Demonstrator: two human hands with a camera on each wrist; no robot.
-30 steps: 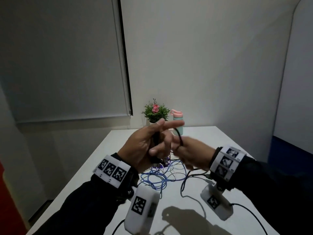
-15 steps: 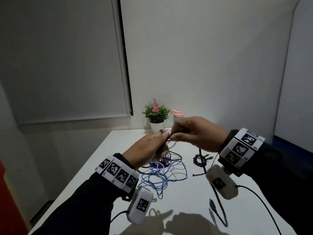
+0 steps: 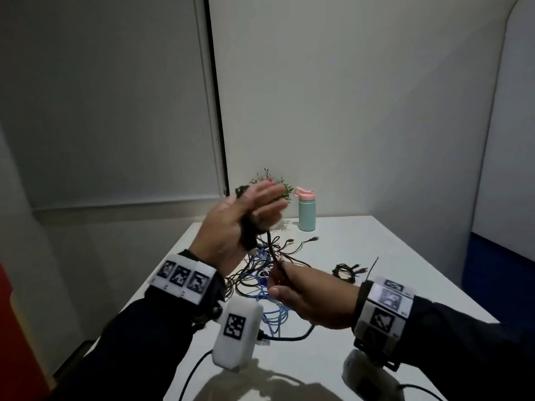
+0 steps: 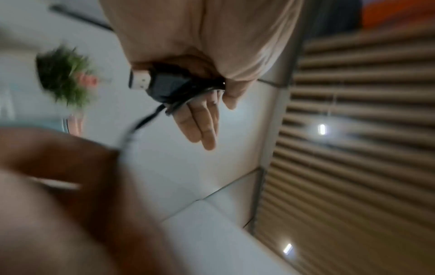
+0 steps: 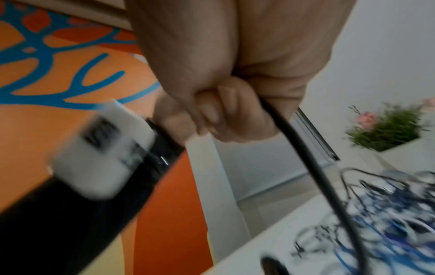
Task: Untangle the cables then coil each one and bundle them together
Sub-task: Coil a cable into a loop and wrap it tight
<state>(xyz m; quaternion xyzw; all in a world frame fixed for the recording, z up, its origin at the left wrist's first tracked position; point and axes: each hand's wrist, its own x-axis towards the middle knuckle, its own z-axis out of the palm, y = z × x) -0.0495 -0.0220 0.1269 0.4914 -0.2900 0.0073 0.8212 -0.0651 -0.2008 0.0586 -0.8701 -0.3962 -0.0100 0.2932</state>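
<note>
Nearest, right hand (image 3: 309,296) — fingers curled round a black cable (image 3: 270,247), which runs up to the left hand (image 3: 231,227). Left hand raised above the white table (image 3: 376,250): thumb pins a coiled part of that cable with its USB plug (image 4: 139,81) against the palm, fingers straight. Below, on the table — tangle of blue and black cables (image 3: 260,273); right of it, apart, a small coiled black cable (image 3: 346,272). Far edge: teal bottle (image 3: 306,212) beside a potted plant (image 3: 285,188), partly hidden by the left hand.
</note>
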